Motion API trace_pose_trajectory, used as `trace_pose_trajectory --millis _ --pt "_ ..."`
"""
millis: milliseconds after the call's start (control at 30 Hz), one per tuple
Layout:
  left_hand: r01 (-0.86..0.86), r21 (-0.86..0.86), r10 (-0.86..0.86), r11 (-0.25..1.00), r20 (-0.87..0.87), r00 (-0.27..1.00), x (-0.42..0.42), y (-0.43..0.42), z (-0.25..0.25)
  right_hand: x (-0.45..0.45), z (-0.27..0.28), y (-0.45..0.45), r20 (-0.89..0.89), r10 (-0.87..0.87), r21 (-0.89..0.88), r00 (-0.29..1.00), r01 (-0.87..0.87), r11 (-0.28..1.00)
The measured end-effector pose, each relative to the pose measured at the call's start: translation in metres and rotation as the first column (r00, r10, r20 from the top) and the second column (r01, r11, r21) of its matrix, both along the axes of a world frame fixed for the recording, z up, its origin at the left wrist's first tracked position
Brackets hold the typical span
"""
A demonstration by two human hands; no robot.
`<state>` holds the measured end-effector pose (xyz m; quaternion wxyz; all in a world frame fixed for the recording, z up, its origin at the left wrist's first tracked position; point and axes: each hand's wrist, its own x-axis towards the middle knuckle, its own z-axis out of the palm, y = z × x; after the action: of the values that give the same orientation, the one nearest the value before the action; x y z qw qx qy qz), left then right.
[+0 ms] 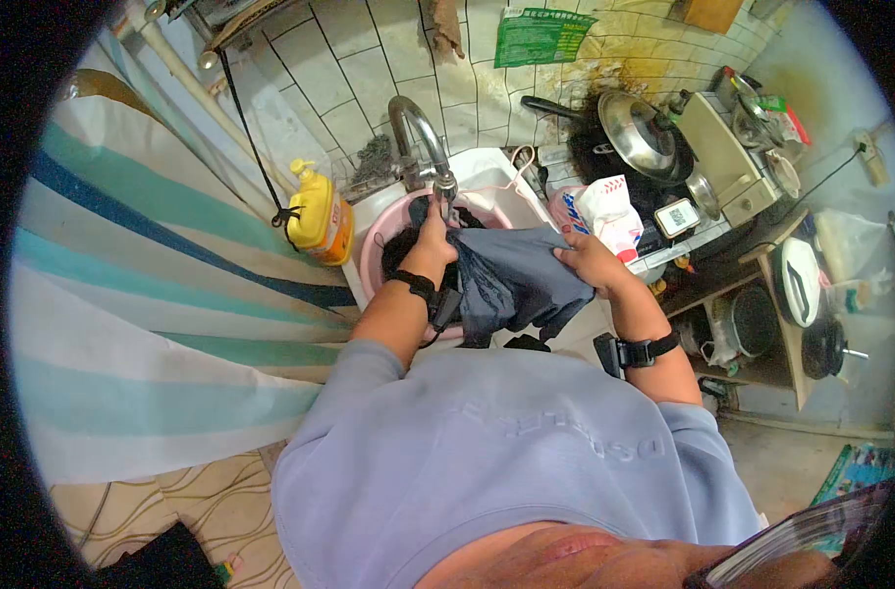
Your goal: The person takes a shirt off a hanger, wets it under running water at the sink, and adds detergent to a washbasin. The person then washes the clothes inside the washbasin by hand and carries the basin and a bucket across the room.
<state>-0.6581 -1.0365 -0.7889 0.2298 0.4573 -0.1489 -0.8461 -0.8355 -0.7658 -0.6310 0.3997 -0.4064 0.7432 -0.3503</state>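
Note:
A dark grey garment (pixel 521 270) is stretched between my two hands over the front of a pink basin (pixel 372 257). Its left part looks darker and wet; its exact kind does not show. My left hand (pixel 435 240), right below the tap (pixel 420 137), is closed on the garment's left side, some fingers hidden. My right hand (pixel 592 263) pinches the upper right edge, thumb on top. Black cloth (pixel 400 247) lies in the basin, which sits inside a white sink (pixel 487 169).
A yellow bottle (pixel 320 214) stands on the sink's left edge by a striped curtain (pixel 172 255). To the right are a white-and-red package (pixel 604 214), a pan with a lid (pixel 636 130) and a QR-code card (pixel 676 218). A shelf (pixel 776 324) with pots stands lower right.

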Motion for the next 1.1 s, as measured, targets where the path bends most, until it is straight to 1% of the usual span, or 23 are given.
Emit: trace_pose_trajectory --millis 33,67,100,167,200,300,367,400,467,500,600,667,700,767,800,833,900,933,967,1000,1033,1067,1100 --pt "0.001 0.001 -0.001 1.0 0.02 1.0 -0.001 -0.008 -0.011 -0.001 0.003 0.001 0.001 -0.007 -0.005 1.0 0.007 1.0" --pt "-0.013 -0.001 0.013 1.0 -0.16 0.987 0.005 0.005 0.017 -0.001 0.005 0.001 0.004 -0.014 -0.009 1.0 0.014 1.0" --pt "-0.013 0.001 0.013 1.0 -0.161 0.987 0.005 0.011 0.026 -0.001 0.009 0.002 0.002 -0.014 -0.007 1.0 0.014 1.0" --pt "-0.163 0.059 0.173 0.985 -0.336 0.926 0.003 0.016 0.03 -0.001 0.014 0.003 0.056 -0.005 -0.035 0.998 0.007 0.999" --pt "-0.162 0.06 0.172 0.985 -0.336 0.926 0.003 0.019 0.031 -0.001 0.012 0.004 0.056 -0.006 -0.034 0.998 0.008 0.999" --pt "-0.284 0.05 0.284 0.957 -0.343 0.895 -0.001 0.021 0.022 -0.003 0.003 0.003 -0.02 0.013 -0.01 1.0 -0.014 1.0" --pt "-0.429 0.046 0.421 0.902 -0.311 0.852 -0.002 0.022 0.01 -0.003 0.001 0.0 -0.049 -0.003 -0.002 0.999 0.003 1.0" --pt "-0.43 0.049 0.423 0.902 -0.309 0.852 0.0 0.022 0.006 -0.001 0.002 0.0 -0.048 -0.001 0.002 0.999 0.002 1.0" --pt "-0.404 0.008 0.399 0.915 -0.172 0.901 0.005 0.024 -0.002 0.003 0.003 0.002 0.047 -0.056 -0.084 0.997 0.06 0.995" --pt "-0.404 0.012 0.4 0.915 -0.169 0.901 0.005 0.023 -0.003 0.0 -0.002 0.002 0.048 -0.056 -0.08 0.997 0.06 0.995" --pt "-0.271 0.031 0.272 0.962 -0.092 0.958 0.0 0.012 0.003 -0.004 -0.003 0.001 -0.042 0.007 -0.022 0.999 -0.008 1.0" --pt "-0.179 0.054 0.181 0.982 -0.04 0.983 0.001 0.01 0.007 0.001 0.016 0.004 0.09 -0.042 0.104 0.995 0.033 0.994" --pt "-0.178 0.058 0.181 0.982 -0.038 0.983 0.004 0.014 0.02 0.005 0.027 0.003 0.091 -0.043 0.108 0.995 0.033 0.994" --pt "0.07 0.057 -0.05 0.996 -0.29 0.956 0.009 0.022 0.038 0.008 0.042 0.0 0.334 -0.225 0.048 0.915 0.222 0.974" --pt "0.077 -0.164 -0.13 0.983 -0.342 0.931 0.011 0.026 0.025 0.002 0.042 -0.003 0.29 -0.228 0.064 0.929 0.219 0.974" --pt "0.084 -0.16 -0.135 0.984 -0.34 0.931 0.011 0.03 0.021 -0.003 0.042 -0.007 0.291 -0.236 0.068 0.927 0.226 0.972" --pt "0.304 -0.202 -0.348 0.931 -0.237 0.907 0.01 0.039 0.012 -0.003 0.046 -0.013 0.459 -0.258 -0.059 0.85 0.32 0.946" --pt "0.384 -0.163 -0.398 0.909 -0.064 0.915 0.011 0.037 0.002 0.001 0.055 -0.013 0.505 -0.283 -0.061 0.815 0.361 0.931" --pt "0.388 -0.154 -0.401 0.909 -0.061 0.914 0.014 0.041 0.0 0.002 0.06 -0.012 0.509 -0.289 -0.051 0.811 0.364 0.93" --pt "0.52 -0.231 -0.482 0.822 0.204 0.852 0.018 0.045 -0.001 0.002 0.062 -0.012 0.474 -0.285 -0.05 0.833 0.349 0.936" --pt "0.653 -0.265 -0.502 0.71 0.46 0.732 0.022 0.048 -0.002 0.002 0.062 -0.013 0.439 -0.276 -0.051 0.855 0.331 0.942" --pt "0.654 -0.257 -0.503 0.712 0.464 0.73 0.027 0.048 -0.006 0.002 0.061 -0.013 0.437 -0.265 -0.062 0.86 0.322 0.945" --pt "0.706 -0.321 -0.525 0.631 0.494 0.693 0.032 0.049 -0.01 0.003 0.063 -0.011 0.442 -0.264 -0.056 0.858 0.319 0.946"
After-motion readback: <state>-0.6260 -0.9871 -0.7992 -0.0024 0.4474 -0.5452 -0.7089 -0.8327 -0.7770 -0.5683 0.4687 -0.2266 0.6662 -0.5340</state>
